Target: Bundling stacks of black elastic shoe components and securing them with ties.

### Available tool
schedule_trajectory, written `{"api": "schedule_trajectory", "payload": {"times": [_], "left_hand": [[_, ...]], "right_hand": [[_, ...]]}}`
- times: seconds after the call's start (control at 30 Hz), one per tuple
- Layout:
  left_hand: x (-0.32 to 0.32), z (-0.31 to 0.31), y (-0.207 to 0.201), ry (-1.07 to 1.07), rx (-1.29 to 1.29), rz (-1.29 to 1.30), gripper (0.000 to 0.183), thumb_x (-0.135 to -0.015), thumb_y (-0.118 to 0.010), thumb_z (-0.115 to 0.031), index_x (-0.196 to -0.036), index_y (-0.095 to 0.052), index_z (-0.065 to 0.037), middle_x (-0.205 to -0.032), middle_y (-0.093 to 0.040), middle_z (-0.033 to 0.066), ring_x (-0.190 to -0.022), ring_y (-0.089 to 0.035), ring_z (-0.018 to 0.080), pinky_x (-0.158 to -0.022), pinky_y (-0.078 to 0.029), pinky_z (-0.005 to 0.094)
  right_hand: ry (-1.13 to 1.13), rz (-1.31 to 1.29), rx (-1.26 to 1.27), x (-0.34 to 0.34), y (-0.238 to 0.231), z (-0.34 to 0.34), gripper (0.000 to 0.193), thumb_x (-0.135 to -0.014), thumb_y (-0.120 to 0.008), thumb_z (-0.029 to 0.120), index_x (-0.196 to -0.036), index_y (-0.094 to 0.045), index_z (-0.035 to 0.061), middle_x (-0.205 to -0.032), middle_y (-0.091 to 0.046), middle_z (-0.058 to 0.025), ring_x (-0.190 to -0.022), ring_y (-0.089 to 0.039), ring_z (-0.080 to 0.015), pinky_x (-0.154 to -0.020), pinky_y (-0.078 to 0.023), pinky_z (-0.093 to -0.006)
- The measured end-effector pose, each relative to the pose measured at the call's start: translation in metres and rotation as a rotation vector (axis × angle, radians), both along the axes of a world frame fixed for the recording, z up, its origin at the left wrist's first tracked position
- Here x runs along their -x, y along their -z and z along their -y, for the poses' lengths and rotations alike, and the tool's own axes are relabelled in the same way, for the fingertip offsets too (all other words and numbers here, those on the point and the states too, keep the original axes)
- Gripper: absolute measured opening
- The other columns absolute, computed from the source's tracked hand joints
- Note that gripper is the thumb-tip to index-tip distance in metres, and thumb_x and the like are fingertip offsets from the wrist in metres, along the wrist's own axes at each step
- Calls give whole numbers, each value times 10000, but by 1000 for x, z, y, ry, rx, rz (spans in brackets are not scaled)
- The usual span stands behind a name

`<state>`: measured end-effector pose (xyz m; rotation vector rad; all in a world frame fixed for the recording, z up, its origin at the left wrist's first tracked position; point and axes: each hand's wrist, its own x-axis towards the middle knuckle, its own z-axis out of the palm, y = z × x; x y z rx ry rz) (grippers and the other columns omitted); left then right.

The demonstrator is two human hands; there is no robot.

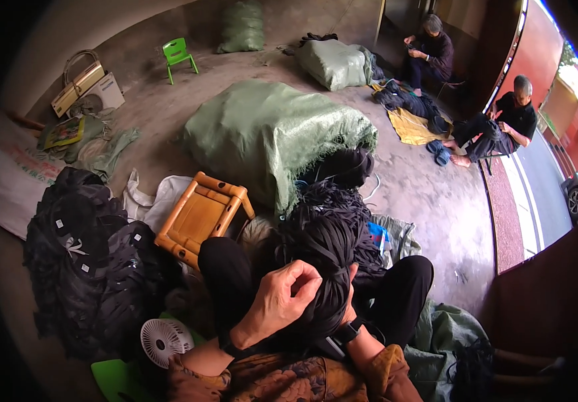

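Black bundle [318, 236] fills the lower centre; left hand [283, 296] curls closed, right hand [350, 305] grips its side.

Left hand [282, 295] is curled, fingertips drawn in — its forearm [206, 358] slanting upward; right hand [349, 311] is partly hidden.

Curls the left hand [281, 295] in front of a bundle of black strips [332, 244]; touches the bundle's right side with the right hand [350, 309]. Has a bamboo stool [197, 220] beyond and left of the left hand, a white fan [162, 342] left of its wrist.
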<state>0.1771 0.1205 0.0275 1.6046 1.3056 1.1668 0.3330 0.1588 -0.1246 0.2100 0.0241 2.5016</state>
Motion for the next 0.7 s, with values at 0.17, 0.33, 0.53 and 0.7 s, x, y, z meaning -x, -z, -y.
{"api": "schedule_trajectory", "payload": {"times": [0.17, 0.33, 0.53, 0.7], "left_hand": [[-11, -4, 6, -51, -246, -112, 131, -828, -621, 43, -946, -603, -12, -837, -616, 88, -705, -640, 205, -620, -517, 281], [-22, -9, 7, -58, -373, -306, 175, -802, -642, 54, -957, -610, -21, -803, -591, 94, -681, -633, 236, -587, -518, 302], [-28, -13, 8, -64, -428, -485, 194, -764, -671, 21, -924, -581, -43, -775, -545, 91, -689, -612, 266, -599, -518, 339], [-27, -13, 10, -64, -444, -546, 166, -769, -661, 18, -894, -565, -35, -772, -545, 99, -701, -616, 269, -600, -520, 344]], "right_hand": [[16, -131, 63, 4, -6, -1, 1010, -819, -271, 801, -1357, -376, -47, -1342, -466, -252, -1230, -471, -372, -1086, -332, -468], [28, -223, 110, 0, 13, -4, 957, -850, -303, 759, -1342, -392, -57, -1342, -471, -239, -1241, -461, -364, -1097, -320, -462], [52, -227, 106, -2, 22, -6, 947, -859, -289, 744, -1362, -376, -53, -1362, -461, -218, -1262, -446, -346, -1113, -297, -451], [91, -151, 28, -4, 19, -7, 978, -840, -283, 760, -1392, -346, -46, -1405, -423, -205, -1295, -417, -332, -1134, -260, -440]]}}
